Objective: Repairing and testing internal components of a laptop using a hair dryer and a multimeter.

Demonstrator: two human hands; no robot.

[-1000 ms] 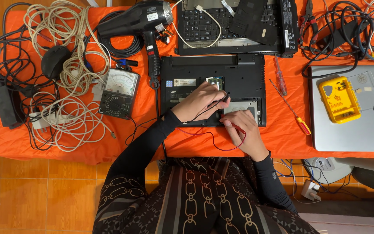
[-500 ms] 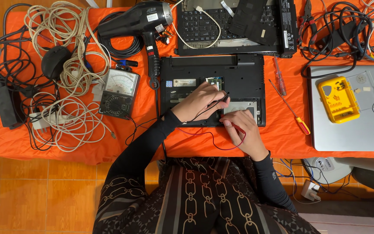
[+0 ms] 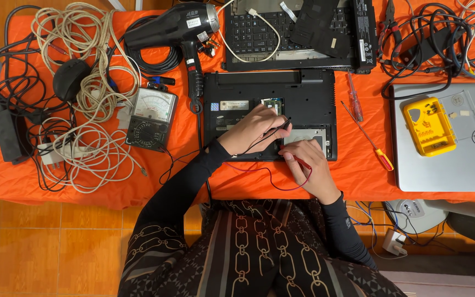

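From the head camera, looking straight down, a black laptop (image 3: 270,113) lies upside down on the bench (image 3: 138,176), which has an orange cloth over it. Part of the laptop's bottom is open, so the small parts inside show.

The left hand (image 3: 254,131) rests on the laptop. Its fingers pinch a thin black probe (image 3: 281,125), and the tip points into the open part near a little green board (image 3: 273,104). The right hand (image 3: 309,165) sits at the near edge of the laptop. Its fingers pinch a red probe (image 3: 302,162). A red wire (image 3: 265,179) loops from it over the cloth and seems to run toward the meter (image 3: 150,118) with a needle dial, just left of the laptop.

What could go wrong? The tips are thin and the parts are tiny and close together. I think a tip could slip and touch two bits at once, and that could hurt the laptop. The red wire loop lies right by the wrists, so a sleeve could catch it and tug a probe away.

A black hair dryer (image 3: 174,27) and a big tangle of white cable (image 3: 92,93) lie near the meter. If a wire snags there, the meter could get dragged. Two screwdrivers (image 3: 366,132) lie just right of the laptop and could roll if bumped.
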